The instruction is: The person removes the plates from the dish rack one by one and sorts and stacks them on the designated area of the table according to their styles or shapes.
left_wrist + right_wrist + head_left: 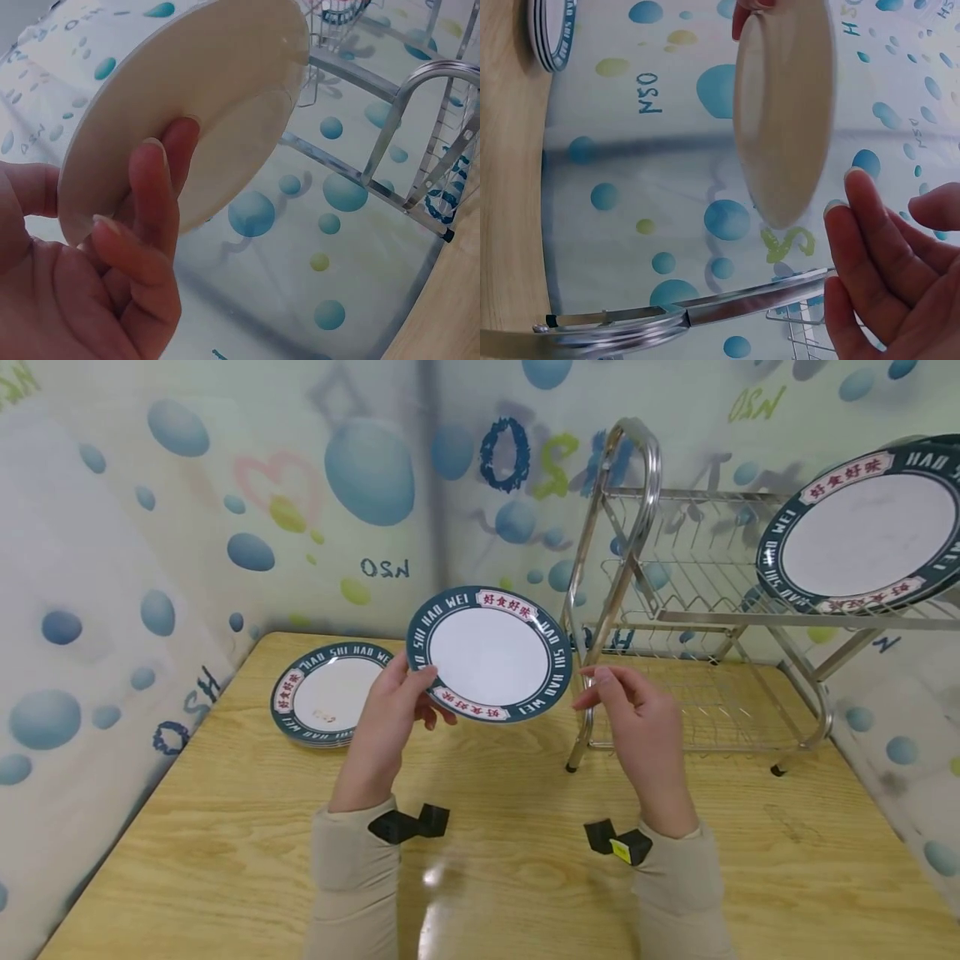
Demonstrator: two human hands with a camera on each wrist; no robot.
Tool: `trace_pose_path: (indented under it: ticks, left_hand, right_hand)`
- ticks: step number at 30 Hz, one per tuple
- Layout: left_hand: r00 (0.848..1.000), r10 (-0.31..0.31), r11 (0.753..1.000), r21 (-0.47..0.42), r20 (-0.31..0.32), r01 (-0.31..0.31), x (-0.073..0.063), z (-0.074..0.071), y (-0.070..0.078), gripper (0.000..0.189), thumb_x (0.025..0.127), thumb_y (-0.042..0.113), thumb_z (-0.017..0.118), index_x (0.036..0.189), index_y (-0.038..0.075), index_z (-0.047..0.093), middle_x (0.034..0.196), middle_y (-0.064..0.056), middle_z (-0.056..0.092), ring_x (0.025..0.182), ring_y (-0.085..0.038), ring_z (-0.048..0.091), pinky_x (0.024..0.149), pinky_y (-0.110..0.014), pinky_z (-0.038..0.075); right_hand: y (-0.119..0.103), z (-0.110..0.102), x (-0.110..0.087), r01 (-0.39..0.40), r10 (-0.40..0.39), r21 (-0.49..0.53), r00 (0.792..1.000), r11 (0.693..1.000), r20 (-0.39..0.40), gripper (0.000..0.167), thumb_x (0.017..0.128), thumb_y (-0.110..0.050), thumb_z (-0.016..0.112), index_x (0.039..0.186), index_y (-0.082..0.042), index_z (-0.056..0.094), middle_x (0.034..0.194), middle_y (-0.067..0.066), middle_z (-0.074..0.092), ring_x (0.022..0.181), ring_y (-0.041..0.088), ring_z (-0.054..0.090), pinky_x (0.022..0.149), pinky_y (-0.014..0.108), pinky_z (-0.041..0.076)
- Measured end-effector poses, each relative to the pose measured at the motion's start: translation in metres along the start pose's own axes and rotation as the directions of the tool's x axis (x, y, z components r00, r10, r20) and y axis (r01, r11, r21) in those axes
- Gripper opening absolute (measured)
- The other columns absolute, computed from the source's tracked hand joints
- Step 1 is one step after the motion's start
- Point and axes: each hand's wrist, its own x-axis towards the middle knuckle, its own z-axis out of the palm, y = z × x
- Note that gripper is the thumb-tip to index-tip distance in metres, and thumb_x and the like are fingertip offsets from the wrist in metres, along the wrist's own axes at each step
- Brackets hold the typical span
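My left hand (386, 714) grips a round plate (491, 652) by its left rim, thumb over the edge and fingers beneath. The plate has a white middle and a dark green rim with white letters and red characters. It is held above the table, its face tilted toward me. In the left wrist view, fingers of the left hand (142, 262) lie against the pale underside (240, 67). Just off the plate's right rim, my right hand (641, 714) has loosely bent fingers and holds nothing. The right wrist view shows a gap between that hand (892, 277) and the plate (787, 112).
At the left on the wooden table (495, 827) sits a short stack of matching plates (337, 693). A two-tier metal dish rack (738, 619) stands at the right, with matching plates (870, 535) leaning in its upper tier. A bubble-patterned wall covering (285, 485) is behind.
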Motion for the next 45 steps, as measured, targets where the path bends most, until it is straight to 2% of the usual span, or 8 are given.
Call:
trace_pose_path:
  ticks: [6, 9, 12, 20, 23, 28, 36, 45]
  left_hand:
    - [0.999, -0.014, 1.0, 0.015, -0.028, 0.015, 0.0, -0.003, -0.003, 0.035, 0.095, 0.03, 0.04, 0.128, 0.02, 0.043, 0.085, -0.01, 0.064, 0.067, -0.027, 0.059, 0.054, -0.026, 0.041]
    - [0.999, -0.015, 1.0, 0.023, -0.033, 0.015, 0.001, -0.003, -0.004, 0.035, 0.095, 0.031, 0.04, 0.128, 0.021, 0.043, 0.085, -0.01, 0.064, 0.067, -0.027, 0.059, 0.054, -0.027, 0.041]
    - [0.999, -0.017, 0.999, 0.031, -0.034, 0.018, 0.002, -0.004, -0.005, 0.036, 0.095, 0.031, 0.04, 0.129, 0.021, 0.042, 0.084, -0.01, 0.063, 0.068, -0.028, 0.059, 0.054, -0.027, 0.041]
    - [0.997, -0.043, 0.998, 0.05, -0.068, 0.047, 0.005, -0.009, -0.009, 0.033, 0.095, 0.031, 0.04, 0.125, 0.019, 0.044, 0.084, -0.009, 0.064, 0.067, -0.028, 0.06, 0.054, -0.029, 0.041]
    - [0.996, -0.045, 0.998, 0.045, -0.072, 0.049, 0.005, -0.01, -0.011, 0.033, 0.095, 0.031, 0.04, 0.125, 0.019, 0.044, 0.085, -0.009, 0.064, 0.068, -0.028, 0.06, 0.054, -0.028, 0.041]
    - [0.995, -0.072, 0.996, 0.042, -0.076, 0.076, 0.007, -0.012, -0.013, 0.033, 0.094, 0.033, 0.041, 0.124, 0.02, 0.045, 0.086, -0.01, 0.063, 0.069, -0.028, 0.06, 0.055, -0.028, 0.041]
    - [0.995, -0.09, 0.993, 0.071, -0.037, 0.093, 0.009, -0.013, -0.019, 0.034, 0.094, 0.034, 0.042, 0.126, 0.02, 0.043, 0.086, -0.01, 0.063, 0.07, -0.028, 0.06, 0.056, -0.028, 0.041]
    - [0.992, -0.122, 0.98, 0.157, -0.006, 0.122, 0.012, -0.013, -0.022, 0.035, 0.094, 0.034, 0.041, 0.127, 0.02, 0.041, 0.088, -0.01, 0.063, 0.072, -0.028, 0.061, 0.062, -0.035, 0.042]
  right_hand:
    - [-0.001, -0.008, 0.0, -0.006, 0.006, 0.0, 0.999, 1.0, -0.051, 0.036, 0.09, -0.047, 0.042, 0.099, -0.021, 0.064, 0.074, -0.009, 0.064, 0.043, 0.019, 0.032, 0.038, 0.03, 0.021]
    - [-0.002, -0.013, 0.0, -0.002, 0.006, 0.039, 0.996, 0.999, -0.093, 0.033, 0.091, -0.043, 0.043, 0.1, -0.019, 0.064, 0.076, -0.005, 0.065, 0.051, 0.013, 0.047, 0.048, 0.026, 0.033]
    - [-0.003, -0.018, -0.001, 0.034, -0.02, 0.099, 0.989, 0.994, -0.148, 0.03, 0.092, -0.037, 0.045, 0.1, -0.015, 0.065, 0.077, 0.0, 0.065, 0.071, 0.012, 0.059, 0.068, 0.027, 0.04]
    - [-0.002, -0.033, -0.003, 0.111, -0.046, 0.21, 0.955, 0.971, -0.293, 0.026, 0.092, -0.026, 0.048, 0.106, -0.01, 0.063, 0.083, 0.007, 0.065, 0.079, 0.017, 0.059, 0.082, 0.028, 0.04]
    - [0.0, -0.036, -0.004, 0.123, -0.047, 0.215, 0.943, 0.969, -0.329, 0.025, 0.092, -0.024, 0.048, 0.107, -0.01, 0.062, 0.084, 0.009, 0.065, 0.077, 0.018, 0.06, 0.082, 0.028, 0.041]
    - [0.002, -0.041, -0.007, 0.105, -0.01, 0.263, 0.94, 0.959, -0.341, 0.026, 0.092, -0.023, 0.049, 0.109, -0.008, 0.061, 0.087, 0.011, 0.064, 0.077, 0.02, 0.059, 0.082, 0.028, 0.041]
    - [0.008, -0.055, -0.006, 0.121, 0.016, 0.325, 0.922, 0.938, -0.388, 0.027, 0.09, -0.017, 0.051, 0.114, -0.007, 0.056, 0.09, 0.017, 0.062, 0.074, 0.02, 0.06, 0.077, 0.026, 0.044]
    - [0.013, -0.081, -0.004, 0.079, 0.029, 0.209, 0.882, 0.975, -0.47, 0.027, 0.091, -0.016, 0.049, 0.118, -0.012, 0.054, 0.095, 0.011, 0.06, 0.075, 0.018, 0.059, 0.08, 0.025, 0.043]
